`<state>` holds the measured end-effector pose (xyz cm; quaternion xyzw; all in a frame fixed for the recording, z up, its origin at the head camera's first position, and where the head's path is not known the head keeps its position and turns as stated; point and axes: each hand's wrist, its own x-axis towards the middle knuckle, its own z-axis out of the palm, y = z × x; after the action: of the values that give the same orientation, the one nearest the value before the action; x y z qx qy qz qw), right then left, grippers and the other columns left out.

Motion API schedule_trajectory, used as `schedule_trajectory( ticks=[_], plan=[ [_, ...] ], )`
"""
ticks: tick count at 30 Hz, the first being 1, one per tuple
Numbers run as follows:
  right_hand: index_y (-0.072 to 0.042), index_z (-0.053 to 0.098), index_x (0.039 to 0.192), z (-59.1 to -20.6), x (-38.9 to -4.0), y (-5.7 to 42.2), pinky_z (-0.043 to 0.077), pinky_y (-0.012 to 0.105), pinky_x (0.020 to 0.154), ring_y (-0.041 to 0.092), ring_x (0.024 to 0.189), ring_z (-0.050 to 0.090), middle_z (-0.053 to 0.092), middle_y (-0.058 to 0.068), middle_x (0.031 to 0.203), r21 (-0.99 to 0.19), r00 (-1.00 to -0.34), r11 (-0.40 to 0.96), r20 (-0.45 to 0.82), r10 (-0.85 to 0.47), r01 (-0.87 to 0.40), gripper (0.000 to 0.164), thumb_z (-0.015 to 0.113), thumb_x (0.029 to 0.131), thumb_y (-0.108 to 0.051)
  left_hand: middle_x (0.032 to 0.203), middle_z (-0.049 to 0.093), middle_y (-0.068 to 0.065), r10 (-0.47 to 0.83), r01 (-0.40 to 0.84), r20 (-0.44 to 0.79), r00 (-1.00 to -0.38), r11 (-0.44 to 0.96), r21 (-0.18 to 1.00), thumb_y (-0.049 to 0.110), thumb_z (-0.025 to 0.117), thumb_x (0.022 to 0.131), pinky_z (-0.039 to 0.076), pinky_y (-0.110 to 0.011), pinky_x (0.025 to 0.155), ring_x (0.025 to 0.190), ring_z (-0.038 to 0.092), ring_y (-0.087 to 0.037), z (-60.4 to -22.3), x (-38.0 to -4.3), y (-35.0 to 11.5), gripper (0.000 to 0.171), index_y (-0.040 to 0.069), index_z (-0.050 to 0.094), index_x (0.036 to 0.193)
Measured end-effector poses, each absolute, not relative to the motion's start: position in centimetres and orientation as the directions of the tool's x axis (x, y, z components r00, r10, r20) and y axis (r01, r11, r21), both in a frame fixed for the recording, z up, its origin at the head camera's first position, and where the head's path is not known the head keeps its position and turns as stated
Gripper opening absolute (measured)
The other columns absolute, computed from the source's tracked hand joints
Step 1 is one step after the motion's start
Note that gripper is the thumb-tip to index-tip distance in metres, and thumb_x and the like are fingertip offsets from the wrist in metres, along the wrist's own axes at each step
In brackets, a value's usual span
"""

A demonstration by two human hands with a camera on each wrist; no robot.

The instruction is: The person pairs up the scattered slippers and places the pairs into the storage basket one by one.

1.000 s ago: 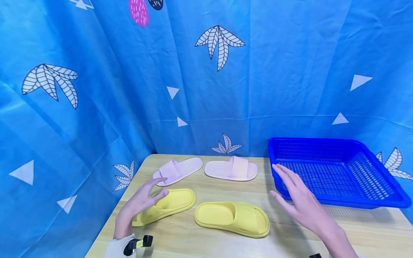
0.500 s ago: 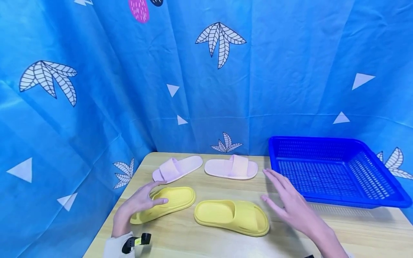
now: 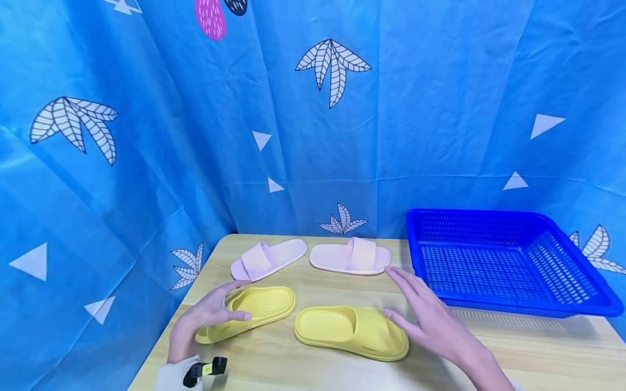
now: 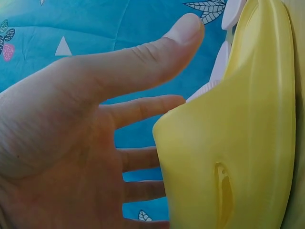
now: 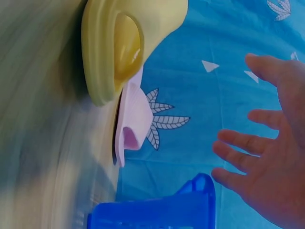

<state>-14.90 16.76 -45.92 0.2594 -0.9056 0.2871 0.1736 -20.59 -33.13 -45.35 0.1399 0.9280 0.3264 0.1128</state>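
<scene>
Approach, likely: we're positioning our left hand (image 3: 207,308) beside the left yellow foam-like slipper (image 3: 268,304), our right hand (image 3: 430,321) near its twin (image 3: 352,332), both slippers lying on the wood-grain table (image 3: 274,366). Hands are gripping nothing, loosely spread; next is probably calling for grasping. Versus a second ago, right hand's sitting farther left.

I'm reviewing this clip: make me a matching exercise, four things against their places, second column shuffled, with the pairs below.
Column one:
1. left hand
2. right hand
3. basket
4. pink slippers

Column two:
A. by the toe end of the right yellow slipper
B. left of the basket, behind the yellow slippers
C. farthest right of the four
D. at the strap end of the left yellow slipper

Pairs: 1-D, 2-A, 3-C, 4-B
</scene>
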Motion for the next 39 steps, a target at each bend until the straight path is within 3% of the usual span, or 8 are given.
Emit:
schedule_trajectory(
  ticks=[10, 16, 39],
  plan=[
    [-0.019, 0.032, 0.162, -46.8, -14.6, 15.5, 0.038, 0.062, 0.109, 0.033, 0.146, 0.038, 0.035, 0.004, 0.163, -0.458, -0.822, 0.690, 0.402, -0.402, -0.561, 0.079, 0.066, 0.098, -0.048, 0.155, 0.037, -0.032, 0.336, 0.165, -0.135, -0.932, 0.727, 0.667, 0.027, 0.093, 0.074, 0.024, -0.072, 0.112, 0.143, 0.028, -0.057, -45.8, -20.5, -33.5, 0.098, -0.002, 0.042, 0.152],
    [-0.020, 0.031, 0.162, -47.4, -14.6, 14.8, 0.039, 0.065, 0.107, 0.038, 0.144, 0.040, 0.038, 0.006, 0.162, -0.417, -0.807, 0.698, 0.401, -0.434, -0.582, 0.080, 0.065, 0.097, -0.052, 0.156, 0.036, -0.032, 0.359, 0.171, -0.150, -0.921, 0.719, 0.674, 0.026, 0.094, 0.073, 0.022, -0.072, 0.112, 0.144, 0.028, -0.056, -45.9, -20.5, -33.5, 0.100, -0.002, 0.041, 0.153],
    [-0.019, 0.030, 0.163, -49.9, -14.2, 12.8, 0.042, 0.058, 0.107, 0.034, 0.138, 0.047, 0.044, 0.017, 0.155, -0.400, -0.808, 0.702, 0.300, -0.507, -0.589, 0.094, 0.073, 0.089, -0.058, 0.146, 0.049, -0.026, 0.382, 0.163, -0.194, -0.904, 0.726, 0.668, 0.019, 0.098, 0.060, 0.035, -0.067, 0.107, 0.128, 0.049, -0.042, -46.8, -20.8, -34.2, 0.115, -0.005, 0.036, 0.154]
  ],
)
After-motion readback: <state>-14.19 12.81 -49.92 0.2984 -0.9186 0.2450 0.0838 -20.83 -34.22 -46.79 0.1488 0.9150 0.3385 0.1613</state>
